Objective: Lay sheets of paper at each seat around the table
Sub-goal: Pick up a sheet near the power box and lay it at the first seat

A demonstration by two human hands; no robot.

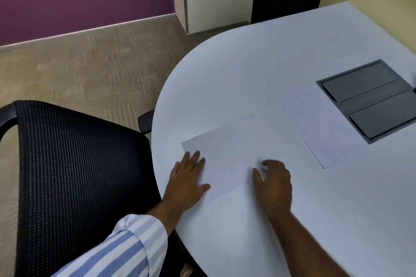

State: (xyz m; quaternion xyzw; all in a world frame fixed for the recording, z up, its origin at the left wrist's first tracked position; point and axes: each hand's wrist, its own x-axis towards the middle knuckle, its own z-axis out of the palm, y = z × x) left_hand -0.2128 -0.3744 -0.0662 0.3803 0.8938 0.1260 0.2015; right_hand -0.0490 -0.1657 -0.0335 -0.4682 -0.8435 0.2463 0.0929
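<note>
Black mesh covers the back of an office chair (74,164) at the far left, pushed up beside the rounded end of a pale white surface (258,69); one black armrest (145,122) pokes out near the surface's edge. A blue-and-white striped sleeve (126,247) comes in from the bottom left, and the left hand (188,181) lies flat and open, fingers spread, pressing on the near left corner of a white sheet of paper (234,153). That sheet lies flat on the surface just in front of the chair — its long edges angled up to the right. The right hand (273,183), bare-armed, rests on the sheet's near right corner with fingers curled and thumb out to the left; it grips nothing, only touching the paper. Further right, a second white sheet (315,132) lies flat, its edge just beside or slightly under the first — which of the two cannot be told. At the far right a dark grey cable box (369,99) with two flap lids is set into the surface. No writing, label or brand shows on either sheet or anywhere else.
</note>
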